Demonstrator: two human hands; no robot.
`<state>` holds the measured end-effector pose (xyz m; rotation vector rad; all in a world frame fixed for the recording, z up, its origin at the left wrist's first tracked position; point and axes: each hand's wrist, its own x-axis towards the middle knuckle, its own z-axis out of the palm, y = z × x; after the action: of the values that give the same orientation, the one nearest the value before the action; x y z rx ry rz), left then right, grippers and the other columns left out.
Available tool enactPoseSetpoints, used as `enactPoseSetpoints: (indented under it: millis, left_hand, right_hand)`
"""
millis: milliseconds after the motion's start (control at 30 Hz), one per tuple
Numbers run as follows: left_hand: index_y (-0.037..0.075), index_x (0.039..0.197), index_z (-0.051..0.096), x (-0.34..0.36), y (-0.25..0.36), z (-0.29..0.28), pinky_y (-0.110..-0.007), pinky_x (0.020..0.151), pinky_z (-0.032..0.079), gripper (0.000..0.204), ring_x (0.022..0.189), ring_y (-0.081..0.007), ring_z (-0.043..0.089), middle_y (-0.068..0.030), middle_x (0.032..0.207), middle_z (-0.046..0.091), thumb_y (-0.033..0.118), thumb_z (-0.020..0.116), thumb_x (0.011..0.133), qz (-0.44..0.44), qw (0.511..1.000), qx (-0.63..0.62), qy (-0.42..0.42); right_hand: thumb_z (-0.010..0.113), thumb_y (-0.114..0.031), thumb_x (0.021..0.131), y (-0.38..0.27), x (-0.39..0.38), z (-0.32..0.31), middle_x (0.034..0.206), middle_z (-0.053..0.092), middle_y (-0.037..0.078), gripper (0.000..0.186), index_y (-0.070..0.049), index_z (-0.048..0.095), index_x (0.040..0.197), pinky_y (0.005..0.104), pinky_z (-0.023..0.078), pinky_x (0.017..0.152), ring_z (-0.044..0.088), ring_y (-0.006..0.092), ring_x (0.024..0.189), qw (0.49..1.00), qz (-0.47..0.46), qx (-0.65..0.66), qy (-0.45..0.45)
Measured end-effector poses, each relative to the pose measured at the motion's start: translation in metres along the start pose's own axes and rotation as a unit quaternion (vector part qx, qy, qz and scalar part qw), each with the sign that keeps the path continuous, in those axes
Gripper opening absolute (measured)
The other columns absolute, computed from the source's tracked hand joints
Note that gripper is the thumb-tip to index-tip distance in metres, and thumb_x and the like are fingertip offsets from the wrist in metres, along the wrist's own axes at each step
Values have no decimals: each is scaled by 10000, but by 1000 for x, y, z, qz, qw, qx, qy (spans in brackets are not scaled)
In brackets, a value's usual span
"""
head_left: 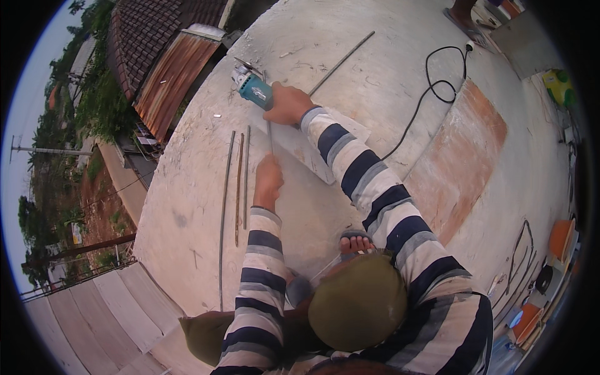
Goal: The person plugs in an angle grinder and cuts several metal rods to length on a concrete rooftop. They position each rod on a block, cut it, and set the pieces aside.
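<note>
My right hand (289, 105) is closed around the body of a teal angle grinder (256, 92), whose disc end points to the far left. Below it, my left hand (269, 181) is shut on a thin metal rod (271, 142) that runs up toward the grinder. Whether the disc touches the rod I cannot tell. To the left of my left hand, several rods lie side by side: a long grey rod (226, 209), a rusty rod (239, 200) and a shorter grey rod (247, 175). Another grey rod (344, 60) lies farther off, beyond my right hand.
A black power cord (409, 127) loops across the concrete slab (187, 231). The slab's edge drops away at left, beside tiled roofs (147, 37). A reddish board (472, 153) lies at right. Another person's foot (461, 25) shows at upper right; orange containers (560, 239) stand far right.
</note>
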<state>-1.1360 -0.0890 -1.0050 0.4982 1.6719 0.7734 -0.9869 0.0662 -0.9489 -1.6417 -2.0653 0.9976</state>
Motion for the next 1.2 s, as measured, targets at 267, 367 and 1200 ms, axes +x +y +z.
enactPoseSetpoints:
  millis: [267, 367, 1200]
  left_hand:
    - [169, 950, 509, 0, 10, -18, -262, 420, 212, 387, 499, -69, 296, 79, 665, 352, 456, 410, 1190, -15, 999, 0, -33]
    - [165, 961, 532, -4, 14, -14, -261, 407, 219, 388, 484, -72, 319, 74, 662, 378, 455, 401, 1183, -22, 1000, 15, -17]
    - [108, 1032, 619, -2, 26, -20, -316, 406, 236, 413, 464, -111, 368, 36, 667, 444, 432, 403, 1172, 23, 993, 113, 17]
  right_hand:
    - [824, -374, 791, 2, 15, 10, 1177, 771, 259, 658, 8, 623, 1288, 475, 608, 988, 760, 420, 1116, 999, 2, -40, 14]
    - [811, -393, 797, 4, 16, 11, 1166, 764, 262, 637, -10, 639, 1277, 492, 595, 980, 748, 436, 1110, 999, 14, -42, 19]
    - [839, -429, 804, -3, 27, -8, 1233, 783, 244, 652, 5, 744, 1281, 430, 603, 1009, 765, 385, 1158, 997, 55, -40, -48]
